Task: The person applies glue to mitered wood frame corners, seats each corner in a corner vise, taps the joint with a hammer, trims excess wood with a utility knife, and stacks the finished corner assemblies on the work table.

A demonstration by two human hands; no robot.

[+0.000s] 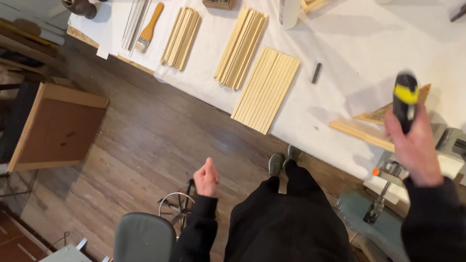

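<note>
My right hand (415,145) is raised over the table's near edge and grips a black and yellow power tool (405,99), blurred by motion. Just beyond it lies a wooden frame corner (374,127) on the white-covered table (349,53). My left hand (207,177) hangs over the wooden floor with its fingers curled closed and nothing in it. My dark trousers and shoes (284,162) show below.
Three stacks of pale wooden strips (266,90) lie on the table, with a paintbrush (148,29) at the far left. A metal clamp (388,174) sits at the table edge. A grey stool (144,237) and a wooden panel (58,128) stand on the floor.
</note>
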